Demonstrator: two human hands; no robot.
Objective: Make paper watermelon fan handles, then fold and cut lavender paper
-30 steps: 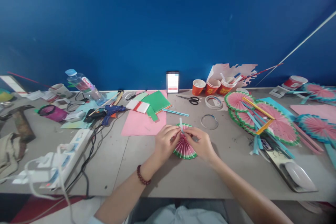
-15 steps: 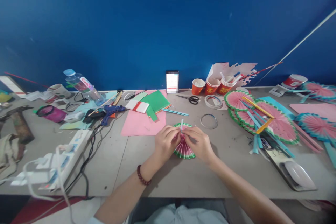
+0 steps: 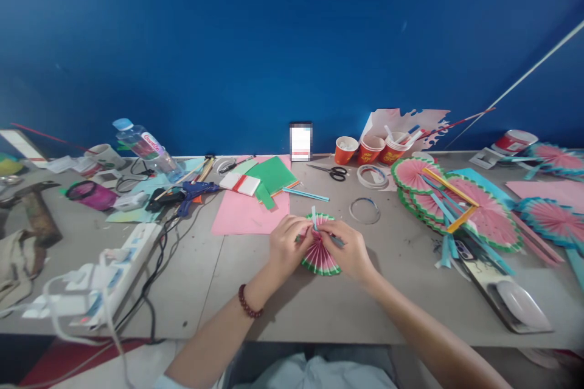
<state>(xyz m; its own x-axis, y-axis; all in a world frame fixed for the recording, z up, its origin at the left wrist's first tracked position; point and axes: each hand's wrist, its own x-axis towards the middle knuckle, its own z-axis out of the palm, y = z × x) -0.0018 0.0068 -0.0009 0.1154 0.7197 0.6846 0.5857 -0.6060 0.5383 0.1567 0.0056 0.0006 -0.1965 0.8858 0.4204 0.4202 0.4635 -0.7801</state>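
A round pleated paper fan (image 3: 321, 260), pink with dark specks and a green-and-white rim, is spread between my hands just above or on the table. A light blue strip (image 3: 314, 214) sticks up from its middle. My left hand (image 3: 287, 244) is closed, thumb and fingertips pinching at the fan's centre from the left. From the other side my right hand (image 3: 347, 248) pinches the strip at that same centre, fingertips almost meeting the left ones. The fingers hide most of the fan's middle and the strip's lower part.
Scissors (image 3: 337, 173), a wire ring (image 3: 364, 210) and paper cups (image 3: 346, 151) stand or lie beyond my hands. Pink paper (image 3: 241, 219) and a blue glue gun (image 3: 194, 192) are left of them. Finished-looking fans (image 3: 486, 213) pile up right; a power strip (image 3: 132, 261) lies left.
My fingertips have shifted slightly at the fan's centre, and the light blue strip leans a little further left. Both hands still hold the same place.
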